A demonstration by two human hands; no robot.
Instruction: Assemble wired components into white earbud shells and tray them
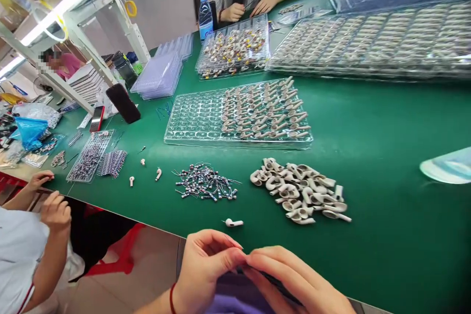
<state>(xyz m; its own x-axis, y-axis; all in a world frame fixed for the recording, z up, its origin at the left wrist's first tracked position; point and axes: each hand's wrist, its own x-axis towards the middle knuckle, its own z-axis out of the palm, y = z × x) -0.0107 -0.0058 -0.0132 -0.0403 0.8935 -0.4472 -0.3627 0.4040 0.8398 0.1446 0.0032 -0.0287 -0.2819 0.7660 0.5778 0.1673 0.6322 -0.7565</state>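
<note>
My left hand and my right hand meet at the near edge of the green table, fingertips pinched together on something too small to make out. A single white earbud shell lies just beyond my fingers. Farther out sit a pile of white earbud shells and a heap of small wired parts. Behind them stands a clear plastic tray, its right half filled with shells.
A person at my left rests both hands at the table edge near a small tray of parts. Across the table another person works behind a filled tray. Stacked trays, a water bottle and a dark phone stand farther back.
</note>
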